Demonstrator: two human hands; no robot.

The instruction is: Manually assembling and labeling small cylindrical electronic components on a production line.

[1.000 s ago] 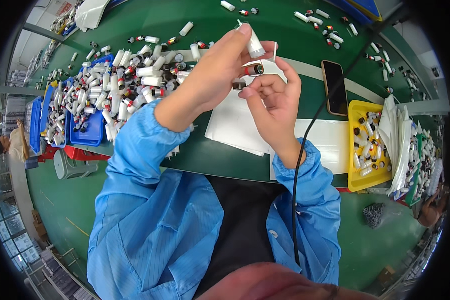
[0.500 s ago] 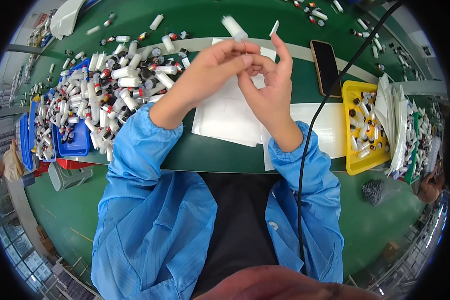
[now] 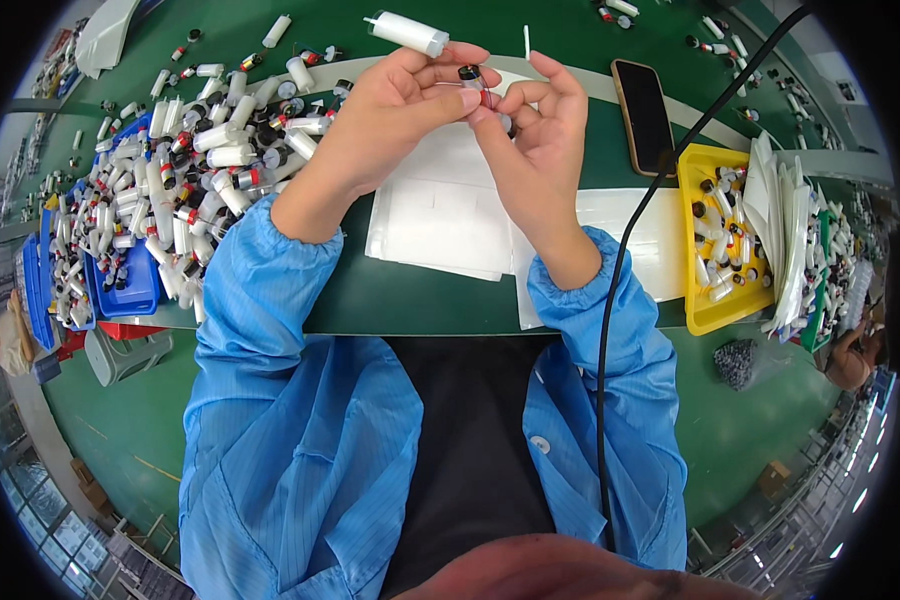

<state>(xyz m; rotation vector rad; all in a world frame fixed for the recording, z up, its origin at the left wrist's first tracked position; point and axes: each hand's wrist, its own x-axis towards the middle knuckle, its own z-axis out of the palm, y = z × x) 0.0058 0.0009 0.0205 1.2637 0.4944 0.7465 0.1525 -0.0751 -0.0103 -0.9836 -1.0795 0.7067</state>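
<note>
Item: white tube [image 3: 407, 33], upper centre of frame, long axis lying left-right, which I see my left hand [image 3: 395, 105] gripping; right hand [image 3: 530, 125] pinches small black-capped piece [image 3: 473, 78] between both fingertips.

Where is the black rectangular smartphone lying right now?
In the head view, the black rectangular smartphone lies flat on the green table, right of the right hand, between the white sheets and the yellow plastic tray.
</note>
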